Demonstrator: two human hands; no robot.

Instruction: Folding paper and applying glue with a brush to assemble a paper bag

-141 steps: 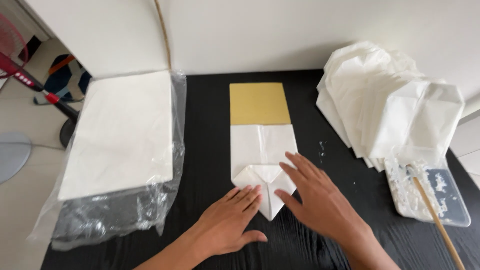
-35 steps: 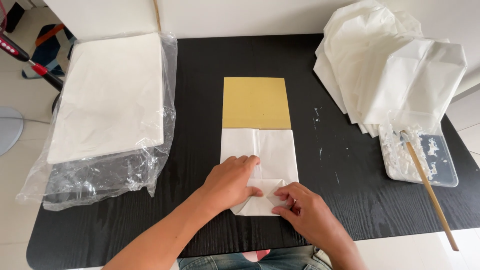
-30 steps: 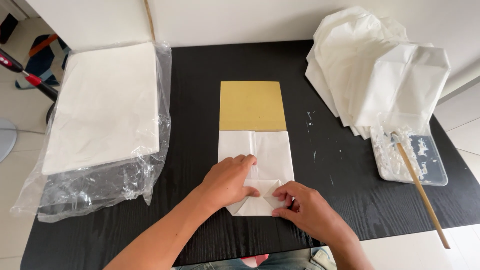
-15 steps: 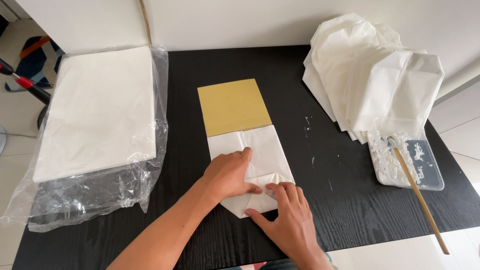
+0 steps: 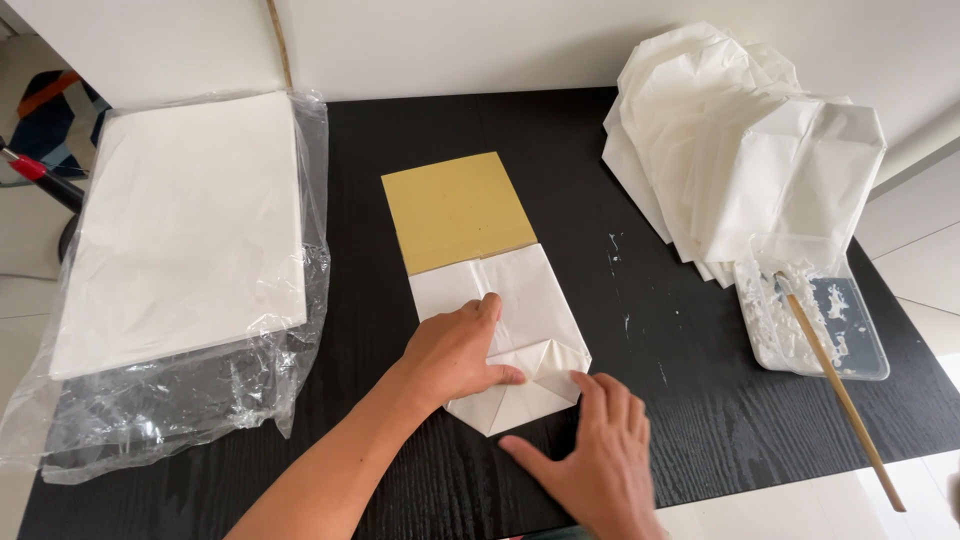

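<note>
On black table [image 5: 560, 130], both hands [image 5: 455, 350] flat on folded white paper [image 5: 520, 345].

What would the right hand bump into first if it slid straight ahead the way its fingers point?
Probably the folded white paper: the right hand points up and slightly left, its fingertips already at the paper's lower folded edge.

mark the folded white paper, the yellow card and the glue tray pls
folded white paper [image 5: 525, 290], head view, on its flat upper half.
yellow card [image 5: 455, 208], head view, on the middle of its bare face.
glue tray [image 5: 868, 352], head view, on its right rim.
</note>
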